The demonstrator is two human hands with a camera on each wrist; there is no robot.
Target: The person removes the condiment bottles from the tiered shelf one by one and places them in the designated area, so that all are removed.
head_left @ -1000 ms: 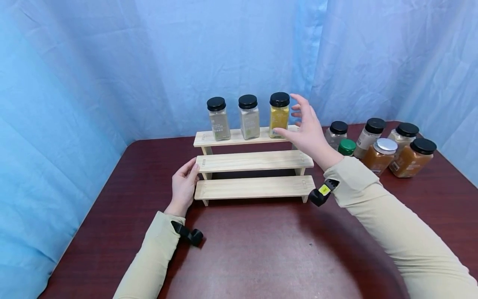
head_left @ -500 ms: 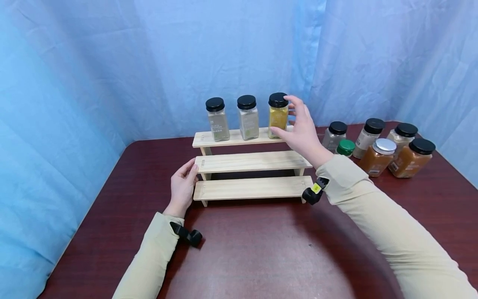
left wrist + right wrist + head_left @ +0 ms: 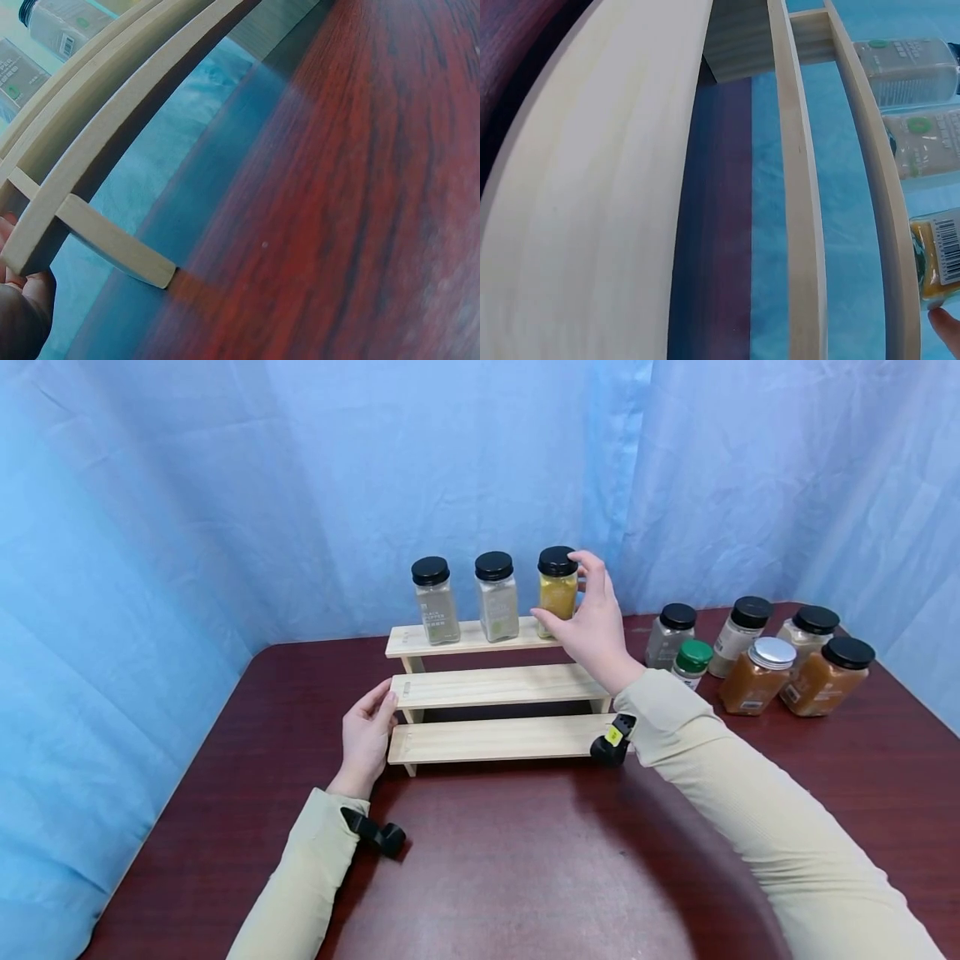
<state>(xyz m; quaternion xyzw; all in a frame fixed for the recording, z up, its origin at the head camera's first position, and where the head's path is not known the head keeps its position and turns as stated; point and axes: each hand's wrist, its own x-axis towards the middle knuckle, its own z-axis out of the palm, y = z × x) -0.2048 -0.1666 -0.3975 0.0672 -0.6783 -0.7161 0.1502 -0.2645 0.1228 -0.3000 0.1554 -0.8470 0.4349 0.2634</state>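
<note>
A three-tier wooden display rack (image 3: pixel 495 685) stands on the table. My left hand (image 3: pixel 367 735) grips the left end of its middle shelf, thumb at the front edge. On the top shelf, a jar of yellow spice (image 3: pixel 557 597) with a black lid stands upright at the right. My right hand (image 3: pixel 596 622) is round this jar, thumb across its lower front and index finger at the lid's right side. In the right wrist view a fingertip (image 3: pixel 941 322) meets the yellow jar near its barcode label. A black pepper jar (image 3: pixel 437 610) and a pale spice jar (image 3: pixel 498 606) stand left of it.
Several more jars stand at the table's right: a grey one (image 3: pixel 670 639), a green-capped one (image 3: pixel 692 660), a white-labelled one (image 3: pixel 731 643), and orange-brown ones (image 3: pixel 757 681) with silver or black lids. A blue curtain (image 3: pixel 450 460) hangs behind the table (image 3: pixel 487 860).
My right hand has moved left and closed in on the yellow jar from its right side. My left hand keeps its grip on the rack.
</note>
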